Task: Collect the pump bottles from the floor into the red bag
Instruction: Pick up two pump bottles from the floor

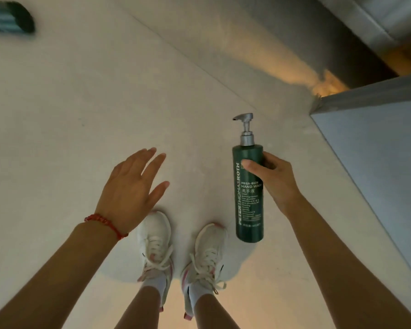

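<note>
Head view looks straight down at a pale floor [81, 103] with the person's two white sneakers [179, 255] at the lower centre of the frame. The right hand [271, 176] grips a dark green pump bottle [247, 210] around its upper body, thumb across the front of the label and fingers wrapped behind. The bottle is held upright with its grey pump head toward the top of the frame. It sits right of centre in the frame, beside the right shoe, and looks lifted off the floor, though the downward angle makes that hard to confirm.

The left hand [131, 186] is left of centre, fingers straight and spread, grasping nothing. A red bracelet [105, 222] circles its wrist.

As for progress, one bottle is in hand and has not yet gone into any bag. The red bag is nowhere in this frame, so whether other bottles are already inside it cannot be told. A blurred dark object [12, 19] lies at the upper left edge of the frame. It may be another bottle waiting to be picked up, but it is too smeared to name. A grey panel [377, 162] fills the right side. What seems left, at the least, is carrying this bottle to the bag and dropping it in, then checking the floor for more.
</note>
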Demonstrator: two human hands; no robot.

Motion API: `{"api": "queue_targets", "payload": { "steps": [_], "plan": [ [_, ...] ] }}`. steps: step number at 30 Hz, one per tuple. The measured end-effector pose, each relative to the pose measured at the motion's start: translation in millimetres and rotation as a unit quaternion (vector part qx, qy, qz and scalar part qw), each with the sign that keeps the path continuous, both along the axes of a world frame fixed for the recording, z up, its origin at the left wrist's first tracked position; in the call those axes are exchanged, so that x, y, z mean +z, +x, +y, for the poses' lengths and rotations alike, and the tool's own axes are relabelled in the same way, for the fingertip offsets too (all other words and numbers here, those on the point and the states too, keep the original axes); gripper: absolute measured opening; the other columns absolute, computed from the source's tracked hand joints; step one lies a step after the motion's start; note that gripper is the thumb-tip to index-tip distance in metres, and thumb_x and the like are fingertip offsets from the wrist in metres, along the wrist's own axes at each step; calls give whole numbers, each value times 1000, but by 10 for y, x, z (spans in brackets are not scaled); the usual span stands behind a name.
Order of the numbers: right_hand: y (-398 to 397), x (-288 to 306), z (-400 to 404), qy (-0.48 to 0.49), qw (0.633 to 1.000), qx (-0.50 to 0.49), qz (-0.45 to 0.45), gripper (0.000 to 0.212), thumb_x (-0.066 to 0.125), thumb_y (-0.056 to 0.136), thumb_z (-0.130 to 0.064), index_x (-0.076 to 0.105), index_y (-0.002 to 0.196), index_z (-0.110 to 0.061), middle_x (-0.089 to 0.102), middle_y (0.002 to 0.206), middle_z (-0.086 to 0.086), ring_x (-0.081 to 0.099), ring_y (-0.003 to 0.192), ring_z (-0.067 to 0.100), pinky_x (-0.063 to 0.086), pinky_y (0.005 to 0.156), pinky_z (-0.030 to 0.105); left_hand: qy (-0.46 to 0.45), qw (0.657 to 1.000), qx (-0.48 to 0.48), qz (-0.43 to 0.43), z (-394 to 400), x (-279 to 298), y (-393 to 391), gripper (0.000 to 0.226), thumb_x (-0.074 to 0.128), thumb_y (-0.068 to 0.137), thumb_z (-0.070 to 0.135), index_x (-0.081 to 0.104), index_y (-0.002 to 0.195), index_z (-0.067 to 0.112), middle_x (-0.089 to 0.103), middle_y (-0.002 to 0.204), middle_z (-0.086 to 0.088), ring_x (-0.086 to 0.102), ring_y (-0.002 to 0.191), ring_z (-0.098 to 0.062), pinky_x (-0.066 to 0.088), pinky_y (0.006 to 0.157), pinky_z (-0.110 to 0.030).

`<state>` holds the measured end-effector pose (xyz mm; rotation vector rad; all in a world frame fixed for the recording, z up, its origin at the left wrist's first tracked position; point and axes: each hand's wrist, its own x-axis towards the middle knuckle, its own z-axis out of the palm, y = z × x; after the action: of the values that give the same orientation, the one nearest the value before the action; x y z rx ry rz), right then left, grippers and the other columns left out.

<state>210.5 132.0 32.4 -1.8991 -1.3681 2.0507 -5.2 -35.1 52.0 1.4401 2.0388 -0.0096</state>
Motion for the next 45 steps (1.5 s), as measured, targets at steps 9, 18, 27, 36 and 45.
{"api": "queue_targets", "payload": {
  "steps": [9, 18, 27, 36, 45],
  "plan": [
    [-1002, 1977, -6, 1, 996, 22, 81, 13, 68, 75, -7, 68, 82, -19, 72, 68, -9, 65, 64, 3, 50, 58, 14, 43, 988, 146, 27, 122, 1782, -562, 61, 19, 93, 50, 48, 127, 7, 54, 129, -18, 50, 119, -35, 46, 90, -48],
    [-2239, 3546, 138, 78, 989, 71, 103, 12, 65, 77, -12, 66, 87, -19, 69, 74, -5, 65, 61, 1, 49, 53, 11, 116, 958, 251, 72, -19, 3151, -1490, 61, 18, 93, 51, 47, 127, 10, 54, 129, -18, 51, 119, -36, 45, 91, -48],
    [-3473, 4076, -74, 103, 989, 86, 69, 11, 63, 78, -15, 63, 86, -23, 68, 86, 4, 62, 78, 19, 45, 66, 26, 119, 939, 303, 108, -467, 3569, -2867, 64, 15, 93, 52, 48, 126, 9, 55, 129, -18, 52, 118, -36, 45, 91, -49],
    [-4802, 3883, 136, 75, 982, 156, 70, 27, 66, 63, -31, 68, 87, -21, 70, 84, 5, 64, 78, 21, 47, 68, 30, 115, 893, 427, 87, -545, 3346, -3907, 63, 25, 90, 52, 49, 126, 7, 54, 129, -19, 50, 119, -37, 45, 91, -50],
    [-5981, 2833, 633, 48, 962, 262, 63, 12, 67, 73, -19, 67, 84, -22, 72, 68, -10, 66, 66, 5, 51, 57, 17, 165, 712, 679, -73, -101, 2288, -4458, 42, 52, 90, 28, 49, 128, 11, 51, 133, -11, 46, 122, -27, 36, 101, -33]
  ]
}}
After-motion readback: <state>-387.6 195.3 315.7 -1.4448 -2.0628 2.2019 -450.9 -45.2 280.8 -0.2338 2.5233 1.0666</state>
